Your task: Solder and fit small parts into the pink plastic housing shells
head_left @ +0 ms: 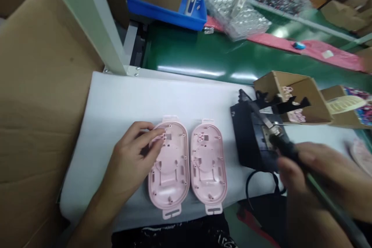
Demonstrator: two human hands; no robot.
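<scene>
On the white work surface lie two pink oval plastic shells, the left shell (168, 174) and the right shell (207, 178), hollow sides up, with posts inside. My left hand (135, 149) reaches over the upper left of the left shell. Its fingers pinch a small pink plastic piece (159, 137), partly hidden by the fingertips. My right hand (319, 178), blurred by motion, is closed around a dark, long-handled screwdriver (287, 149). The tool's front end is over a black box-shaped device (250, 139) with a metal part on top; its exact tip is unclear.
Behind the black device stands a cardboard box (308, 97) holding small pink parts. A green conveyor belt (188, 54) runs along the back, carrying a blue tray (162, 9) and bubble wrap (247, 19). A large cardboard sheet (43, 104) and metal post (93, 19) border the left.
</scene>
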